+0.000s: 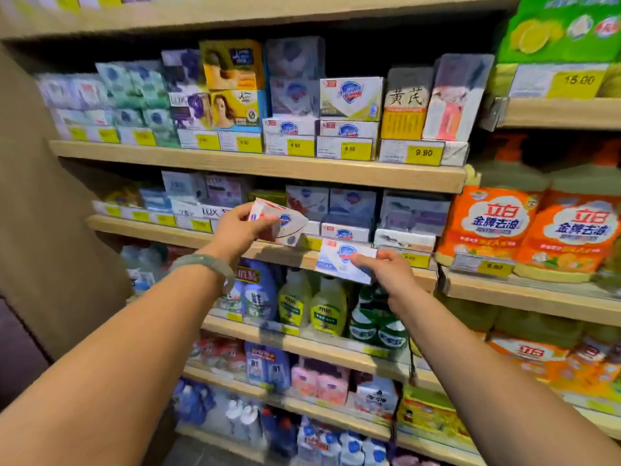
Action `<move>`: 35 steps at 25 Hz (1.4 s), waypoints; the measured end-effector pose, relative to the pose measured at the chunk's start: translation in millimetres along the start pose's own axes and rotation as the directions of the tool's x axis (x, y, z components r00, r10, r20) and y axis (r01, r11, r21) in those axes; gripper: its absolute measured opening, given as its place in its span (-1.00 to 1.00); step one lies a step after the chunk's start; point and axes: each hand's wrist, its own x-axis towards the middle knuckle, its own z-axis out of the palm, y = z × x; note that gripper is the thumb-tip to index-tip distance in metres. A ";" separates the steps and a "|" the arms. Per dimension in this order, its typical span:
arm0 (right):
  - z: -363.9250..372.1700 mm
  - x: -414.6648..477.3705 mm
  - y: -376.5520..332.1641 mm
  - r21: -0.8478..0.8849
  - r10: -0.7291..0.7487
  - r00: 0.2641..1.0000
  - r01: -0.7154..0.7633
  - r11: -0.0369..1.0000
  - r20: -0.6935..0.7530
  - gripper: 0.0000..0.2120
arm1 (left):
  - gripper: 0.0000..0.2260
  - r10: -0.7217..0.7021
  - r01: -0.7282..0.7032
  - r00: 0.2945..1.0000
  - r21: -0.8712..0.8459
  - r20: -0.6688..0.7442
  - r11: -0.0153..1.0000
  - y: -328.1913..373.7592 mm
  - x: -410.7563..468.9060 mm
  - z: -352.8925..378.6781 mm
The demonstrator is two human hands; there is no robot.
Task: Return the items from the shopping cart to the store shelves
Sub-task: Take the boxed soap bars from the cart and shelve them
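1. Cardboard is what I'm dealing with: two small white soap boxes with smooth printed faces and sharp corners, light and a bit crushable by my guess.
2. My left grip (235,232) is curled round the tilted soap box (285,223), mid-frame, just in front of the soap shelf (151,234).
3. My right grip (386,269) pinches the second soap box (342,260) by one end, lower, at the shelf's front edge.
4. Risk: that end pinch is thin, so the glossy box could swivel out and fall onto the bottles (327,307) below.
5. Risk: pushing in tilted could snag the price tags (311,243) or topple the stacked boxes (346,230) behind.
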 end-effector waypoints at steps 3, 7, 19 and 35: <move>0.7 9.5 -14.8 -0.061 -0.065 0.998 0.064 0.996 -0.023 -0.63 | -0.72 0.010 -0.010 1.000 -0.056 0.009 0.998 0.3 16.5 2.7; 1.7 34.9 -45.1 -0.253 -0.251 0.967 0.229 0.940 -0.054 -0.59 | -0.74 0.001 0.003 0.999 -0.109 0.036 0.994 4.8 35.5 11.0; 18.5 46.4 -53.3 -0.788 -0.535 0.835 0.243 0.565 -0.127 -0.48 | -0.71 0.092 -0.103 0.991 0.109 0.099 0.989 -6.3 71.9 28.2; 37.3 52.1 -47.8 -0.960 -0.688 0.681 0.085 -0.265 0.250 -0.54 | -0.75 0.408 -0.454 0.865 0.803 0.292 0.386 -16.7 84.4 37.9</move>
